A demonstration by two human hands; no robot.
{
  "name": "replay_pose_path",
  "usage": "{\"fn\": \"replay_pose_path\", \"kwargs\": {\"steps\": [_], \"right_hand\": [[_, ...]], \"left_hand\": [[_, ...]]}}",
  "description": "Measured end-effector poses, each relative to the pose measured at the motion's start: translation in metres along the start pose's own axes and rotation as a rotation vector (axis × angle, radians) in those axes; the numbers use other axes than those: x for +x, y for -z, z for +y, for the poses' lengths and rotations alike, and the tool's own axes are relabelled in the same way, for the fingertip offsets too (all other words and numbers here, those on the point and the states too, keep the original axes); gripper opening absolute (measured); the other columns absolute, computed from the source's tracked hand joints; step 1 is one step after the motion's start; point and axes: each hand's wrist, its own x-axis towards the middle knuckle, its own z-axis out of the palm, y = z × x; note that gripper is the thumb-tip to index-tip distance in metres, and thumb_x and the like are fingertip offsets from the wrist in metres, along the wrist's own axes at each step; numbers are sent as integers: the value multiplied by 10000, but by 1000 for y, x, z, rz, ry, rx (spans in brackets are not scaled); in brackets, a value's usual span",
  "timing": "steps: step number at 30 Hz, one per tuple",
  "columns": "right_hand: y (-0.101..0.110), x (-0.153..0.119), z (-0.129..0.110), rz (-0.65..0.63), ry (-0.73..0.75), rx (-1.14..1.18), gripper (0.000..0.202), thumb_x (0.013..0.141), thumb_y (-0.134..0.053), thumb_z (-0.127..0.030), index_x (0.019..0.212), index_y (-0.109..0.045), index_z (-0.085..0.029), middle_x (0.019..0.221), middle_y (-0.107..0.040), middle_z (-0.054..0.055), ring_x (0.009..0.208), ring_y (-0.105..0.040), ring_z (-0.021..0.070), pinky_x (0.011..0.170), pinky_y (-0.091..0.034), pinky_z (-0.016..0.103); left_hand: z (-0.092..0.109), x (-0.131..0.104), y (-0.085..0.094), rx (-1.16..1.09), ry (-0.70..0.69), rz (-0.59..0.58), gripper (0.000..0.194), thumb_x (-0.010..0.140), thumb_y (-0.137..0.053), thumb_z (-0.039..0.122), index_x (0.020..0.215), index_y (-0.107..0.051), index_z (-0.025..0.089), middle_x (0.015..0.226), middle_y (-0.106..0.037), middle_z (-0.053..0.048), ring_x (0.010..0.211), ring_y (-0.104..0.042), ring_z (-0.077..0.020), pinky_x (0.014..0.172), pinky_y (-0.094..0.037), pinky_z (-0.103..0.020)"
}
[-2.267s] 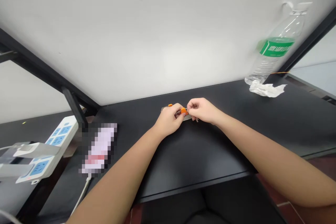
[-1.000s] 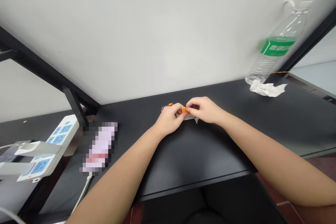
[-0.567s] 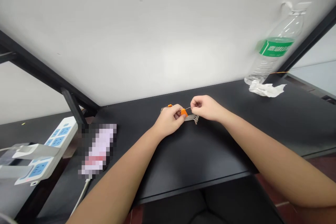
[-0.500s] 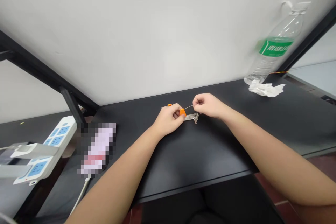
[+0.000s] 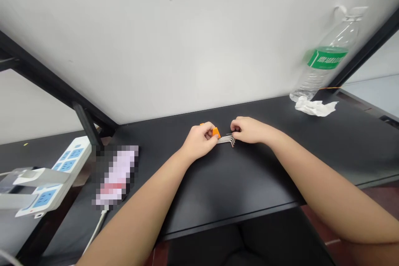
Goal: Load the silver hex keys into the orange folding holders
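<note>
My left hand (image 5: 201,141) is closed around an orange hex key holder (image 5: 216,132), keeping it on the black tabletop. From the holder several silver L-shaped hex keys (image 5: 227,139) stick out to the right, their short bent ends toward me. At their right ends my right hand (image 5: 247,129) is closed in a pinch, thumb against forefinger. A thin hex key (image 5: 229,134) runs to those fingertips, just behind the thicker keys. The fingers cover its end. Much of the holder is hidden by my left hand.
A clear bottle with a green label (image 5: 327,58) stands by the wall, a crumpled tissue (image 5: 316,107) before it. Left are a blurred-out phone (image 5: 116,174) with a white cable (image 5: 95,232) and a white power strip (image 5: 59,174). The black desk (image 5: 218,191) meets the wall.
My right hand has moved slightly down toward the row of keys. The thin hex key has come down from a raised slant to lie close along the others. My left hand stays on the holder.
</note>
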Motion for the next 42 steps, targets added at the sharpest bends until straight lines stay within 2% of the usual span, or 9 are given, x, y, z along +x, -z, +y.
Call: {"fn": "replay_pose_path", "kwargs": {"steps": [3, 8, 16, 20, 27, 34, 42], "right_hand": [[-7, -2, -7, -35, 58, 44, 107, 824, -645, -305, 897, -647, -226, 1033, -639, 55, 840, -599, 181, 674, -431, 268], [-15, -2, -15, -5, 53, -23, 108, 820, -640, -240, 926, -628, -221, 1029, -624, 67, 859, -590, 195, 658, -413, 272], [-2, 5, 15, 75, 26, -105, 215, 849, -616, -178, 1059, -656, -207, 1137, -612, 96, 986, -588, 231, 797, -430, 317], [1, 6, 17, 79, 10, -167, 110, 856, -620, -182, 937, -683, -223, 1110, -608, 83, 1053, -568, 254, 834, -401, 350], [3, 3, 7, 23, 33, -290, 122, 863, -575, -173, 784, -666, -195, 974, -632, 70, 820, -584, 194, 706, -373, 319], [5, -4, -6, 14, 22, -481, 113, 858, -575, -168, 830, -684, -161, 961, -655, 115, 757, -595, 206, 626, -349, 320], [1, -3, 3, 20, 25, -362, 40, 809, -626, -171, 817, -665, -176, 956, -676, 123, 730, -593, 209, 579, -343, 313]], "left_hand": [[1, 0, 0, 3, -21, -3, 28, 788, -632, 213, 769, -614, 202, 640, -595, 48, 550, -520, -89, 548, -437, -224], [1, 0, 1, 6, -29, -5, 30, 789, -628, 204, 768, -607, 201, 650, -600, 48, 553, -523, -86, 544, -437, -218], [-2, 1, 0, 43, -27, -14, 24, 756, -625, 185, 761, -613, 205, 646, -605, 43, 555, -534, -97, 550, -444, -229], [-2, 2, -2, 54, -49, -22, 27, 757, -619, 182, 772, -620, 206, 664, -610, 40, 561, -540, -96, 566, -455, -233], [0, 2, -2, 52, -46, -18, 18, 769, -626, 207, 786, -631, 210, 661, -613, 41, 565, -542, -102, 571, -460, -239], [-1, 3, -3, 52, -50, -10, 43, 777, -616, 218, 806, -646, 208, 680, -634, 36, 573, -554, -104, 578, -464, -241], [-2, 4, -4, 54, -55, 5, 28, 773, -628, 224, 793, -638, 208, 676, -641, 29, 569, -558, -112, 573, -458, -247]]}}
